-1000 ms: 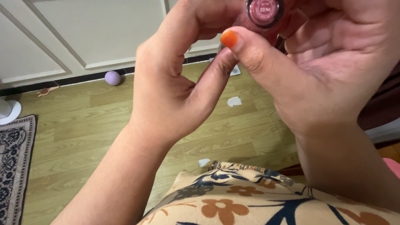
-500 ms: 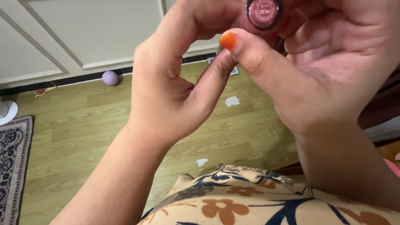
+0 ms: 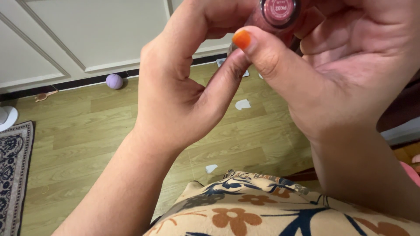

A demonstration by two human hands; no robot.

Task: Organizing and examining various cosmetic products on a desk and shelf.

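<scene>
While we look down, both hands meet at the top edge of the view.
Tube: we see a small pink cosmetic tube [image 3: 278, 12], round labelled end toward us; contents hidden.
Left hand [image 3: 175, 87]: fingers curled onto the tube.
Right hand [image 3: 345, 65]: thumb with orange nail [image 3: 242, 39] pressed to the tube, grasping it.
Floor [image 3: 87, 126]: wooden, open below our hands, with a purple ball [image 3: 114, 81], paper scraps [image 3: 242, 104] and a rug [image 3: 15, 175] at the left edge.

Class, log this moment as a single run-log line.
left hand: holds pink tube | right hand: grip on same tube | floor: purple ball, paper scraps
</scene>
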